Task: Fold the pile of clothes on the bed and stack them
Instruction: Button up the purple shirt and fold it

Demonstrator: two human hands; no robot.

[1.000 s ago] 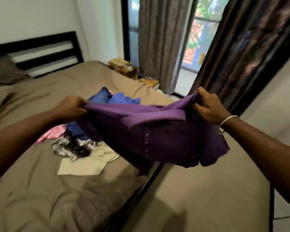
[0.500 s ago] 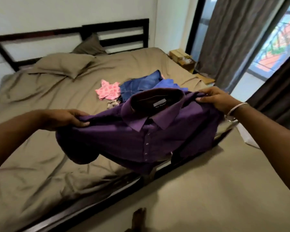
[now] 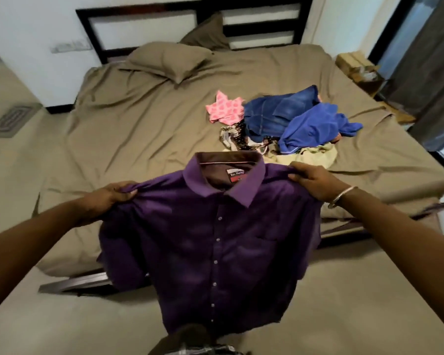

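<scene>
A purple button-up shirt hangs in the air in front of me, buttoned front facing me, collar up. My left hand grips its left shoulder and my right hand grips its right shoulder. Behind it, on the right half of the bed, lies the pile of clothes: blue jeans, a bright blue garment, a pink patterned piece, a black-and-white patterned piece and a cream piece.
Two brown pillows lie against the dark headboard. The dark bed frame edge runs below the shirt. Cardboard boxes sit on the floor at the far right beside grey curtains. A mat lies at left.
The shirt has gone from bunched and sideways to hanging straight by its shoulders, front toward me. The view has swung left and now faces the whole bed.
</scene>
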